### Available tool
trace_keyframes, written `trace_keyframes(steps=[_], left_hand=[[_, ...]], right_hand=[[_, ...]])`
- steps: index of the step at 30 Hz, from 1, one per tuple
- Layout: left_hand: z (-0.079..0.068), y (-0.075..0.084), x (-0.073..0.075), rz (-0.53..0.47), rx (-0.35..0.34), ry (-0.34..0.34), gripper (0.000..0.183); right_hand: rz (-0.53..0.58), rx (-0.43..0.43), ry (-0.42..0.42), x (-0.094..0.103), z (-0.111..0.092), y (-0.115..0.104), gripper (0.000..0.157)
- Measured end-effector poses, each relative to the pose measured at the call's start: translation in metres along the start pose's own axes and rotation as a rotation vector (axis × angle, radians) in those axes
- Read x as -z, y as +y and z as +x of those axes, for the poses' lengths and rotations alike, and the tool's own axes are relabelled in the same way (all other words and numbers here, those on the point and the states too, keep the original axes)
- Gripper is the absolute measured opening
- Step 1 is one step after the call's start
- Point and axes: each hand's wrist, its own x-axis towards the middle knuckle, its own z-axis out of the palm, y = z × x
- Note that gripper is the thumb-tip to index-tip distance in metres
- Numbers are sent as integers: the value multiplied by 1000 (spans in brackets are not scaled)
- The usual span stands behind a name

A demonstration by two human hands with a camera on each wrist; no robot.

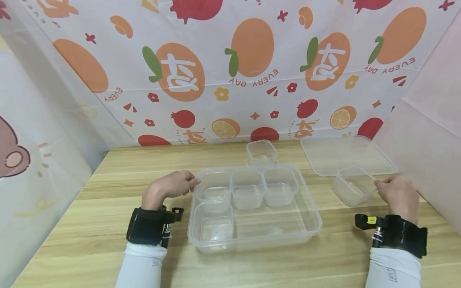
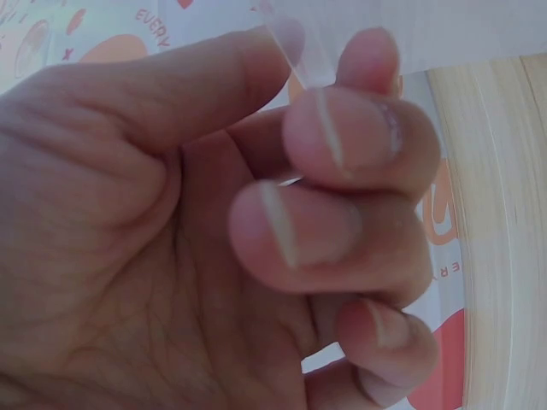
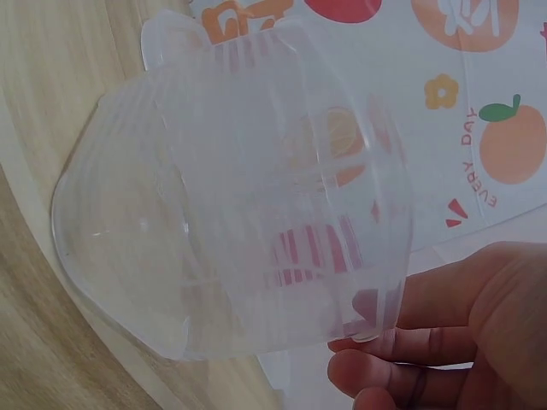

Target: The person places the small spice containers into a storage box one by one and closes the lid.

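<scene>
A large clear plastic container (image 1: 253, 242) stands on the table with several small clear tubs inside, one of them a front-left tub (image 1: 216, 230). At its far left corner my left hand (image 1: 174, 185) pinches a clear rim between thumb and index finger (image 2: 367, 64), the other fingers loosely curled. To the right of the container, my right hand (image 1: 399, 194) pinches the rim of another small tub (image 1: 353, 188). In the right wrist view that tub (image 3: 214, 213) looks tilted, and nothing shows inside it.
Behind the container stands one more small tub (image 1: 262, 154). A flat clear lid (image 1: 345, 156) lies at the back right of the wooden table (image 1: 119, 172). A fruit-print cloth (image 1: 223, 92) hangs along the far edge, with pale cloth at both sides.
</scene>
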Motion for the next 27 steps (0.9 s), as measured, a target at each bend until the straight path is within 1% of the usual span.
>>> trace_keyframes(steps=[11,19,27], left_hand=[[2,1,4,-15,4,-3,26],[2,1,5,-5,0,-4,27],[3,0,4,-3,-8,-6,27]], right_hand=[[24,35,-26,6,1,-5,38],[12,41,13,10,1,-10,38],[20,40,22,14,1,-14,40]])
